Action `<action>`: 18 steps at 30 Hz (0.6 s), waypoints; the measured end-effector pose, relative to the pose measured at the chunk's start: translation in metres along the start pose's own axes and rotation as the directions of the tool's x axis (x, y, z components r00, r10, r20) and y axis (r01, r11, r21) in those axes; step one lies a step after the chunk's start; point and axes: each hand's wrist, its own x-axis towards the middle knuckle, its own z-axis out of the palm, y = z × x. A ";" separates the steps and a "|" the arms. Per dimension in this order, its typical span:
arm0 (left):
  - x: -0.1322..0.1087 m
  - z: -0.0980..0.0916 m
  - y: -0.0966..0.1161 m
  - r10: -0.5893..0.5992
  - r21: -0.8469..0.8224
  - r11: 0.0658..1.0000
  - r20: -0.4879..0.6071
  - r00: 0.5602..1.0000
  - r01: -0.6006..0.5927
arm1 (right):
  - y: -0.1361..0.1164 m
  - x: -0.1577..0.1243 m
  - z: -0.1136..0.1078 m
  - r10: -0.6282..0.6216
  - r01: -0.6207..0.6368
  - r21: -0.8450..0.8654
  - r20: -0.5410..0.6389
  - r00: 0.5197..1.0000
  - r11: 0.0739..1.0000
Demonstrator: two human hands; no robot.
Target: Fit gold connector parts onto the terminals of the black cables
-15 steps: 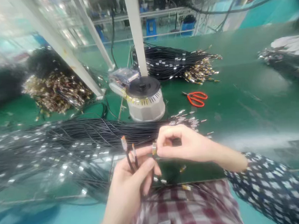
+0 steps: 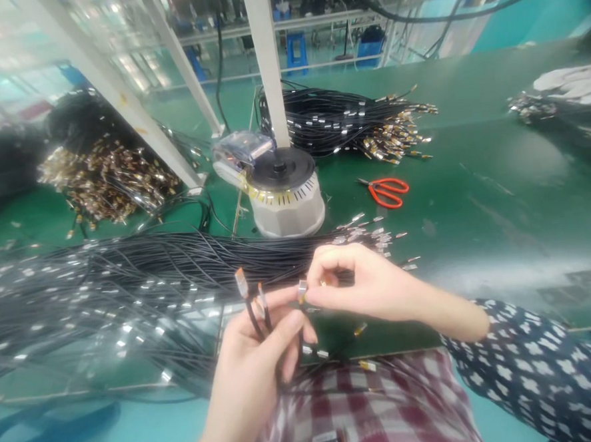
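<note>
My left hand [image 2: 264,356] is closed around several black cables [image 2: 254,320]. Two cable ends with silvery metal connectors and orange tips [image 2: 241,282] stick up past its thumb. My right hand [image 2: 354,281] has thumb and index finger pinched together at a small silvery and yellow connector [image 2: 302,290], which touches my left fingertip. Whether this connector belongs to one of the held cables is hidden by my fingers. Behind both hands a long bundle of black cables [image 2: 217,256] lies across the bench, its connector ends pointing right.
A round tape dispenser [image 2: 288,205] stands behind the bundle, with red-handled scissors [image 2: 388,192] to its right. More cable bundles [image 2: 329,122] lie at the back and left, by white posts [image 2: 265,56]. White gloves [image 2: 572,84] rest at far right. Loose connector ends [image 2: 368,365] hang over my lap.
Both hands hold nearly the same pose, with the pinched connector tilted slightly differently. The whole view has shifted a little and is sharper.
</note>
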 end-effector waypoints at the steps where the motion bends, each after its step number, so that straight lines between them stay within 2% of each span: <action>1: 0.000 0.000 0.000 0.004 0.004 1.000 0.003 1.000 -0.004 | 0.000 0.000 0.001 0.004 -0.004 -0.001 -0.005 1.000 1.000; 7: 0.000 0.000 -0.003 0.019 0.031 0.999 -0.036 0.999 -0.018 | 0.002 -0.002 0.007 0.038 -0.039 -0.007 -0.064 0.997 0.999; 13: 0.002 0.007 -0.002 0.022 0.044 0.999 -0.163 0.986 -0.015 | -0.001 -0.003 0.010 -0.046 0.034 -0.134 -0.082 0.996 0.990; 18: 0.004 0.008 0.002 0.024 0.061 0.998 -0.141 0.990 -0.015 | -0.001 -0.004 0.009 -0.075 0.063 -0.153 -0.076 0.994 0.986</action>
